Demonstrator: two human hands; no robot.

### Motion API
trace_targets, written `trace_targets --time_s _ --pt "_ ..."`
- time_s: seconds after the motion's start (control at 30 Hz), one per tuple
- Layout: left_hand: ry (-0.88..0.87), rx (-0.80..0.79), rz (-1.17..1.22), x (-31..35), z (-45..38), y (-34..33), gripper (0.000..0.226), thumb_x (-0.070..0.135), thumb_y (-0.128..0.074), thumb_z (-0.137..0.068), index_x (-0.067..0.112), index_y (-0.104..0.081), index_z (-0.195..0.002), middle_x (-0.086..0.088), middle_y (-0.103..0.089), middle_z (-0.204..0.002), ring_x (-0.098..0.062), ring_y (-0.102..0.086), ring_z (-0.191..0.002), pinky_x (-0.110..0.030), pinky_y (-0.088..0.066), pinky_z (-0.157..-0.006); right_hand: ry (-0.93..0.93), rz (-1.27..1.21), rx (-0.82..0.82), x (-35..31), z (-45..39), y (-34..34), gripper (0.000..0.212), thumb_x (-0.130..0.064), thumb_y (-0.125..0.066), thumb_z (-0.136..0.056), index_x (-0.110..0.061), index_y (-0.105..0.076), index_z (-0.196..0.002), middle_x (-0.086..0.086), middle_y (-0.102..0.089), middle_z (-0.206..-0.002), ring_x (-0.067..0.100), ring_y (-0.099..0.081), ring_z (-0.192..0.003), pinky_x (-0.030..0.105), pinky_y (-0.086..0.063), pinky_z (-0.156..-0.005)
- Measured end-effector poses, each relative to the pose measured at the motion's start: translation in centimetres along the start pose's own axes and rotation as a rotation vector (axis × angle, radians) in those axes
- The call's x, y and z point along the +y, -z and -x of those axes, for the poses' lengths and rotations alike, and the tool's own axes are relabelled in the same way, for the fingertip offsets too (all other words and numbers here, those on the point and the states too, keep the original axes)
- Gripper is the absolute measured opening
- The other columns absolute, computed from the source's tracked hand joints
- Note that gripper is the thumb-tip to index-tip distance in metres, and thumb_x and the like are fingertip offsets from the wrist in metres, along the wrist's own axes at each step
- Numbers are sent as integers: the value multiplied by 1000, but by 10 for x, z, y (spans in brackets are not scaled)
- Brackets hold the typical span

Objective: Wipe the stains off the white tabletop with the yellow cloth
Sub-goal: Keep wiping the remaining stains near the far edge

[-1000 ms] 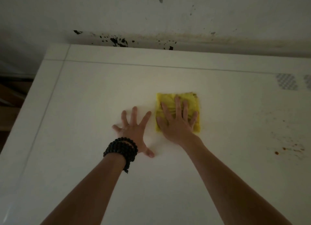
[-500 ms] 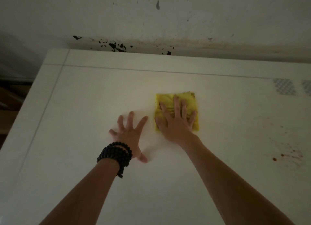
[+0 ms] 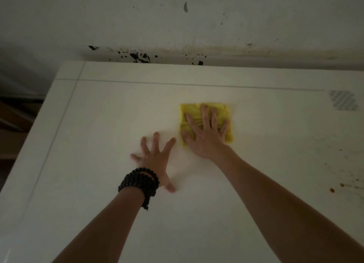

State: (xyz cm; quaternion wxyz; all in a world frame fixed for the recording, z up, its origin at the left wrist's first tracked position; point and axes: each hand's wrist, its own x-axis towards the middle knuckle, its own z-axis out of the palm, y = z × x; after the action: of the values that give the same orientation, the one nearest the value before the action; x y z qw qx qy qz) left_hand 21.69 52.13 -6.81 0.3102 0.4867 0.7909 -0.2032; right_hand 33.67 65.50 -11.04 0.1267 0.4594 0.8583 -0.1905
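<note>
Right hand point(image 3: 206, 136) flat, splayed on yellow cloth point(image 3: 226, 111); left hand point(image 3: 155, 160) splayed on tabletop point(image 3: 110, 124); no legible writing, dim.

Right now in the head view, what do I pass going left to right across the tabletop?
Beaded bracelet → left hand, flat on the tabletop → yellow cloth under the right hand → brown stains near the right edge.

cloth under our right palm

our right hand point(image 3: 206, 133) lies flat, fingers spread, on the yellow cloth point(image 3: 204, 122). our left hand point(image 3: 155, 160), beaded bracelet point(image 3: 140, 182) at the wrist, rests splayed on the white tabletop point(image 3: 98, 124) just beside it. brown stains point(image 3: 338, 187) lie well right of our right forearm.
</note>
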Motion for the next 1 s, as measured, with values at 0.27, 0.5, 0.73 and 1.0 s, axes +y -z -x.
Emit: trace_targets --time_s 0.27,0.5,0.73,1.0 --pt "-27 273 -112 8 27 -13 130 55 -85 -59 42 8 -149 -6 10 -157 -36 4 -144 -68 -19 -107 -15 -19 16 0 74 -31 65 -70 -15 -97 -52 11 -153 -3 38 -160 27 37 -145 66 20 -111" --pt "-150 262 -17 5 73 -63 94 58 -65 -82 42 -2 -150 -5 9 -157 -34 -3 -143 -63 -26 -104 -100 -56 -18 -7 174 -63 65 -70 -13 -97 -51 14 -153 -4 44 -156 25 42 -142 64 23 -111" --pt "-270 109 -75 18 114 -100 120 70 -72 -66 39 7 -151 -6 22 -158 -39 12 -145 -64 -23 -107 -242 -91 -81 -1 277 -101 64 -70 -12 -96 -54 23 -148 -5 49 -153 24 42 -142 63 24 -110" --pt "-299 142 -91 31 88 -74 117 65 -75 -67 42 4 -151 -3 24 -158 -37 12 -145 -65 -21 -109 -215 -76 -30 26 255 -90 65 -75 -13 -92 -59 19 -147 -8 44 -156 24 38 -145 64 23 -111"
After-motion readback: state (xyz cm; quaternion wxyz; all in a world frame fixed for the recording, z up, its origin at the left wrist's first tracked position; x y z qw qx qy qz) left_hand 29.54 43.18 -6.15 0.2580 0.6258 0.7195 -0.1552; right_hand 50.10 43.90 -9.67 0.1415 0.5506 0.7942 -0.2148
